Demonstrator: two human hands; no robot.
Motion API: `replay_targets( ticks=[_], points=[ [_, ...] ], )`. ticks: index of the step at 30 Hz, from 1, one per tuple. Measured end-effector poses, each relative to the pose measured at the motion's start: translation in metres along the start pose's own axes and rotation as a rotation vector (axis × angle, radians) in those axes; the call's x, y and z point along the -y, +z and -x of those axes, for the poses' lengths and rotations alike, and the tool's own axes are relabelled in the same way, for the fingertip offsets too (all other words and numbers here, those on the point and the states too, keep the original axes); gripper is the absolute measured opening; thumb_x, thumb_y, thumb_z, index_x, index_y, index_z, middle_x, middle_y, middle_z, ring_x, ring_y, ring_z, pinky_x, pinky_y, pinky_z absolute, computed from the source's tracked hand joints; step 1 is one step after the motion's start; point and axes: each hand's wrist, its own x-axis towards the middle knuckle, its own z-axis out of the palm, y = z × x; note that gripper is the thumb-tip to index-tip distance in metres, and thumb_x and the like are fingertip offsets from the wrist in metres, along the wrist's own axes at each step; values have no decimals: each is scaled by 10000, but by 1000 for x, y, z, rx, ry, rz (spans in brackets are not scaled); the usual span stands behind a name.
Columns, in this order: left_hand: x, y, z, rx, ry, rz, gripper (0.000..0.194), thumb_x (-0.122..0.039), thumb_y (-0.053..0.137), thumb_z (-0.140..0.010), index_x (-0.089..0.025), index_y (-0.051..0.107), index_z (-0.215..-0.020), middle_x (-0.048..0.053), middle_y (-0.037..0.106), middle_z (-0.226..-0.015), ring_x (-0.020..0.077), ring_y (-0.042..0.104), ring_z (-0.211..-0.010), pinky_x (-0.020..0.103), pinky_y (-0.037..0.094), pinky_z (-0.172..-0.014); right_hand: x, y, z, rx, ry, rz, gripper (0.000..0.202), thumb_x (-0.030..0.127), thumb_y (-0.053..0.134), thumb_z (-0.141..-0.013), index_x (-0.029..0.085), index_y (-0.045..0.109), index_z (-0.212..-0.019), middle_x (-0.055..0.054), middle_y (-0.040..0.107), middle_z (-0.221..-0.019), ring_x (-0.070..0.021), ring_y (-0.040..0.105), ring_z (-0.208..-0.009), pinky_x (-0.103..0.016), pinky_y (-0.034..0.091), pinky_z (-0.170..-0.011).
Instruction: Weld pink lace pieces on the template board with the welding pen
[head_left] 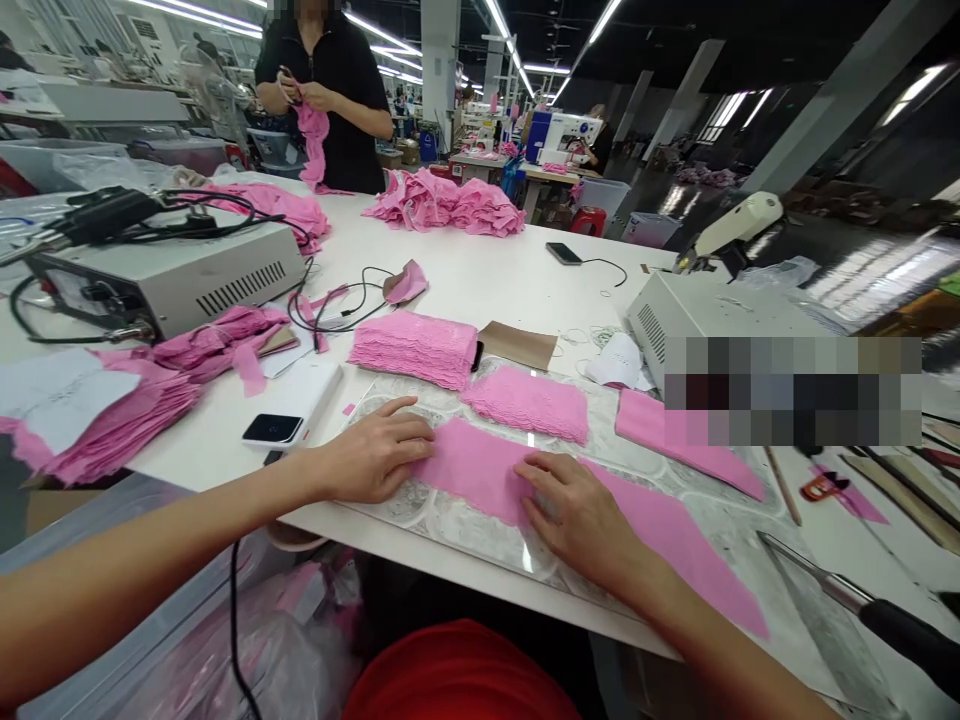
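A strip of pink fabric (472, 470) lies flat on a clear, patterned board (450, 525) near the table's front edge. My left hand (382, 450) rests at its left end, fingers stretched out and touching the edge. On the strip's right part sits my right hand (566, 500), its fingers apart and bent down onto the cloth. More pink fabric (675, 535) extends to the right past my wrist; my hand hides whether it is the same piece. Just beyond are a low stack of pink pieces (529, 400) and a taller stack (412, 345).
A folded pink piece (686, 440) lies right of the stacks. A black-handled tool with a metal tip (900, 620) is at the right front. Grey boxes (225, 275) stand left and right (720, 310). A power bank (281, 425) lies left. Across the table, a person (322, 100) handles pink fabric.
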Motion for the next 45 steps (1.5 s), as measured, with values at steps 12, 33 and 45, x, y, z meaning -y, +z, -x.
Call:
replay_targets(
  ticks=[12,33,45],
  points=[
    [-45,50,-115,201,379,284,432,-171,400,-966,-224,493,-1385,70,467,-1454,220,400,-1376,394,244,-1176,-50,-78,124,-340,441,87,168,167,567,-854,239,702,-925,-37,722,-878,-179,677,-839,-351,573,-770],
    [-85,92,-201,370,390,141,595,-537,335,-988,-338,159,-1520,37,123,-1596,286,107,-1477,512,66,-1190,-59,-71,185,-476,483,117,295,112,567,-853,222,650,-1114,-72,677,-1019,-178,630,-973,-327,553,-821],
    [-86,87,-209,360,442,125,567,-537,340,-986,-369,198,-1509,42,144,-1597,307,155,-1469,541,65,-1175,-60,-67,190,-490,452,130,330,122,552,-857,238,644,-1152,-74,677,-1047,-185,637,-985,-348,557,-841]
  ],
)
